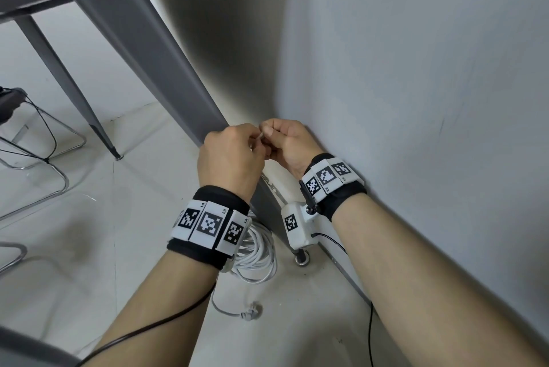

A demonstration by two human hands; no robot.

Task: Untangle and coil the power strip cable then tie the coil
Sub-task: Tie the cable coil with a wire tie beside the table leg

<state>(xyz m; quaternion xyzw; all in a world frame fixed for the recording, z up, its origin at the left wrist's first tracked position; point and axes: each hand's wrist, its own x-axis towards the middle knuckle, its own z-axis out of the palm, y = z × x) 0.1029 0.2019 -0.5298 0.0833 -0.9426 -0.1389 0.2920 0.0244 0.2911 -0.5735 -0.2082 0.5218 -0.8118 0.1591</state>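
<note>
Two forearms: both reached forward from the bottom of the view, each wearing a black wristband with white square-patterned marker tiles [209, 224].
Plug end: the loose white cable tail with its plug [249, 313] lay on the pale floor [89, 218], nearest the viewer and outside the bundle.
Coil: the white round-looped power strip cable [258, 253] rested on the floor just beyond the left wrist, partly hidden by it; the loops looked gathered, so coiling seemed largely done.
Left hand: the left hand [230, 155] was curled, its fingertips pinching a small thin pale piece, likely a tie, too small to tell for certain.
Right hand: the right hand [286, 140] was likewise curled, pinching the same small piece [261, 136] from the other side, thumbs nearly touching.
Advice: straightening the tie fully first, then threading it round all loops at once and twisting snugly, would probably serve best; loops left outside might spring loose.
Surroundings: a grey metal worktop leg [166, 69] slanted down behind the hands, beside a pale grey wall [416, 84].
Power strip body: not visible.
</note>
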